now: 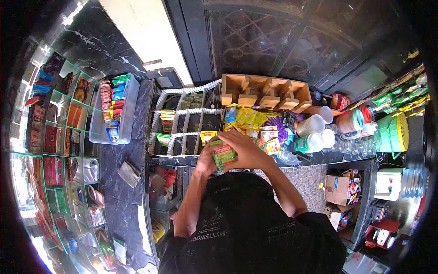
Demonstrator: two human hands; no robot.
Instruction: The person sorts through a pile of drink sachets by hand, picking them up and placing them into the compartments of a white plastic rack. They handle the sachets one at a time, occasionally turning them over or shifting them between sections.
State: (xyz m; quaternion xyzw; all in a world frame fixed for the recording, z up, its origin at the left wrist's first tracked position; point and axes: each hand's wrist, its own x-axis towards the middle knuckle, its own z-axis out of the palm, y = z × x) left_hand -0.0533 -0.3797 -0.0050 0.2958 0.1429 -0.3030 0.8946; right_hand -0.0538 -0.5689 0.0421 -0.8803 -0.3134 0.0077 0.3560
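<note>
My T-shirt (255, 223): black, loose, short-sleeved. Cloth slightly creased. Faint grey lettering (213, 231) in band across chest, too blurred to read. Sleeves (321, 223) end near elbows; forearms (187, 205) bare below. My left hand (206, 162), right hand (248, 151): bare.

A green sachet pack (223, 155) with a red-and-white label (the lettering looks like "NutriSari") is held face up between both hands. The left hand (206, 162) grips its left edge, and the right hand (248, 148) wraps over its top and right side.
</note>
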